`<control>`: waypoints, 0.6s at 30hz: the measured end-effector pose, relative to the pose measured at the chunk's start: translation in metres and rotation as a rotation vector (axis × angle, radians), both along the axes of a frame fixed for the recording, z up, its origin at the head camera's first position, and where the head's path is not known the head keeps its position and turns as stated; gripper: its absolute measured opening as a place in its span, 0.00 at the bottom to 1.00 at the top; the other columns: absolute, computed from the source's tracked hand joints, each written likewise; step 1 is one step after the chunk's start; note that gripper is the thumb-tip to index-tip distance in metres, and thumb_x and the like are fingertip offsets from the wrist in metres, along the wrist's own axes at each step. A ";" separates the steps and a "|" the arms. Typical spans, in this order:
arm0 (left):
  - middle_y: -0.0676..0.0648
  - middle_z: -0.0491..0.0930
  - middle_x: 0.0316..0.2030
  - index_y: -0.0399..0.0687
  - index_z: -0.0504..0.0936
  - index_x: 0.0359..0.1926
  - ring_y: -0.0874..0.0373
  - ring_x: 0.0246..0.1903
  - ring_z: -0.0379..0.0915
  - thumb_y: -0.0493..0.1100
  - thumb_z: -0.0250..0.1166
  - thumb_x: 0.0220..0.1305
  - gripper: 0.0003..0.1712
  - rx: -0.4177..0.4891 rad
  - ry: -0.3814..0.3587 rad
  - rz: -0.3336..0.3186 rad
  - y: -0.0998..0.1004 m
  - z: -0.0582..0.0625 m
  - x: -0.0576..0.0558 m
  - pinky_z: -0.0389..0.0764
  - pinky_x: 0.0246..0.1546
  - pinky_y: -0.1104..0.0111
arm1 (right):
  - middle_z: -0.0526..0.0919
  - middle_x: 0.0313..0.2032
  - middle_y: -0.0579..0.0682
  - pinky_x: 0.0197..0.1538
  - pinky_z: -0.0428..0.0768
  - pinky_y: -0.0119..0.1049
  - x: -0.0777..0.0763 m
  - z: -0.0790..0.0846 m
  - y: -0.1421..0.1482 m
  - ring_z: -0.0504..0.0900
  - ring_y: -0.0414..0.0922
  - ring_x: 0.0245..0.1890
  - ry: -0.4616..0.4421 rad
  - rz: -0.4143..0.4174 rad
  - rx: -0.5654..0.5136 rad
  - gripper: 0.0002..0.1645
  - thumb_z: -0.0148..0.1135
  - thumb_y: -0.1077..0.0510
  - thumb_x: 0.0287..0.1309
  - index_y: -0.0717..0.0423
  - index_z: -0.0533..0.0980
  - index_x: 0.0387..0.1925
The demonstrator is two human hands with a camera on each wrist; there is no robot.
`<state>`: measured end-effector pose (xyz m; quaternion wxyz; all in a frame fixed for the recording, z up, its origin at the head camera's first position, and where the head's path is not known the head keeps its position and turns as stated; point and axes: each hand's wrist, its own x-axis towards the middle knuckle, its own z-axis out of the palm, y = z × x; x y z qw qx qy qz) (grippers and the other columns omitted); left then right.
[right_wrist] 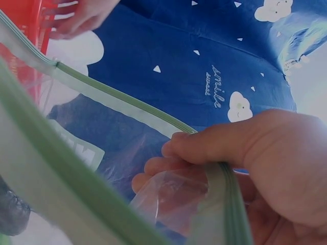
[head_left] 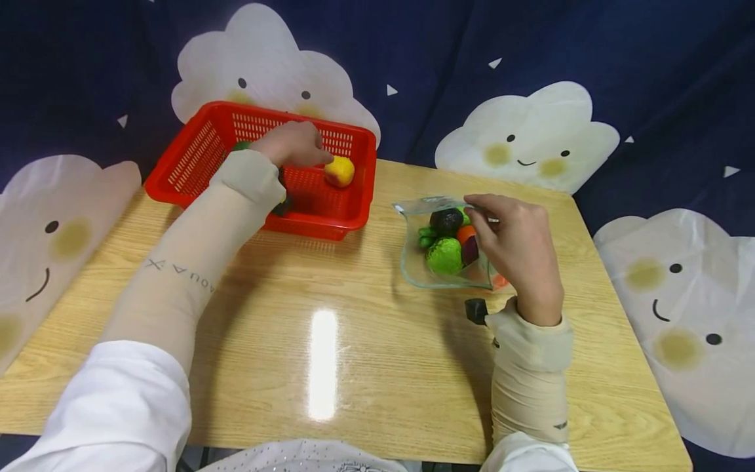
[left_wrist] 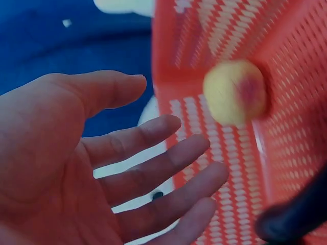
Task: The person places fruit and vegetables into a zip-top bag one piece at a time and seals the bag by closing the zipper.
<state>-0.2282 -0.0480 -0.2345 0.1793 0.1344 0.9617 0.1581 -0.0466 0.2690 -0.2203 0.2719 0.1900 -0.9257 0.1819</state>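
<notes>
My left hand point(head_left: 295, 144) reaches into the red basket point(head_left: 366, 190), its fingers spread in the left wrist view. Just beyond the fingertips lies a yellow fruit point(left_wrist: 235, 93) with a reddish patch; a gap shows between it and the hand. My right hand point(head_left: 519, 242) pinches the upper edge of a clear zip bag point(head_left: 415, 269) between thumb and fingers, and the bag's mouth stands apart. Inside the bag are a leafy green ball like a cabbage point(head_left: 445, 255), a dark avocado-like piece point(head_left: 446, 221), an orange piece point(head_left: 466, 234) and a purple piece point(head_left: 470, 250).
Dark and green items point(head_left: 242, 145) lie in the basket, partly hidden by my left arm. Basket and bag stand on a wooden table point(head_left: 383, 367). Behind it hangs a dark blue cloth point(head_left: 413, 39) with smiling clouds. A small black block point(head_left: 476, 311) sits beside my right wrist.
</notes>
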 end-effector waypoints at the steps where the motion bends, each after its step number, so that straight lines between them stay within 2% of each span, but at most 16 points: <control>1: 0.46 0.72 0.25 0.48 0.78 0.31 0.51 0.30 0.68 0.61 0.56 0.60 0.21 0.007 -0.019 0.017 -0.004 -0.003 -0.002 0.70 0.31 0.64 | 0.85 0.34 0.51 0.31 0.80 0.38 0.000 0.000 0.000 0.83 0.42 0.29 -0.001 -0.001 -0.001 0.11 0.58 0.57 0.58 0.55 0.82 0.40; 4: 0.45 0.72 0.28 0.47 0.78 0.34 0.49 0.34 0.69 0.62 0.56 0.59 0.23 0.024 -0.062 0.046 -0.013 -0.009 -0.008 0.72 0.34 0.61 | 0.85 0.35 0.51 0.32 0.80 0.38 0.002 0.000 0.000 0.84 0.42 0.30 -0.005 -0.005 -0.003 0.12 0.58 0.57 0.58 0.55 0.82 0.41; 7: 0.44 0.72 0.32 0.45 0.76 0.36 0.47 0.39 0.70 0.62 0.55 0.59 0.24 0.097 -0.103 0.095 -0.023 -0.014 -0.014 0.75 0.39 0.59 | 0.84 0.36 0.51 0.32 0.81 0.38 0.004 0.001 0.001 0.84 0.43 0.31 -0.009 -0.009 -0.002 0.12 0.58 0.57 0.58 0.54 0.82 0.41; 12: 0.42 0.72 0.44 0.44 0.72 0.44 0.45 0.47 0.69 0.60 0.54 0.61 0.24 0.227 -0.152 0.231 -0.040 -0.020 -0.022 0.77 0.42 0.57 | 0.84 0.36 0.50 0.32 0.80 0.38 0.005 0.002 0.001 0.84 0.42 0.31 -0.008 -0.010 0.000 0.11 0.59 0.58 0.57 0.54 0.82 0.41; 16: 0.41 0.69 0.53 0.45 0.70 0.52 0.44 0.48 0.68 0.60 0.54 0.61 0.28 0.193 -0.144 0.277 -0.048 -0.020 -0.026 0.78 0.39 0.59 | 0.85 0.36 0.51 0.31 0.80 0.38 0.006 0.002 0.001 0.83 0.42 0.31 -0.001 -0.006 0.005 0.11 0.59 0.59 0.56 0.54 0.82 0.41; 18: 0.41 0.69 0.54 0.44 0.71 0.54 0.45 0.48 0.68 0.60 0.53 0.62 0.29 0.173 -0.139 0.287 -0.050 -0.019 -0.028 0.77 0.38 0.60 | 0.85 0.36 0.51 0.31 0.80 0.38 0.006 0.002 0.001 0.83 0.42 0.30 0.002 -0.006 0.007 0.11 0.60 0.59 0.56 0.54 0.82 0.41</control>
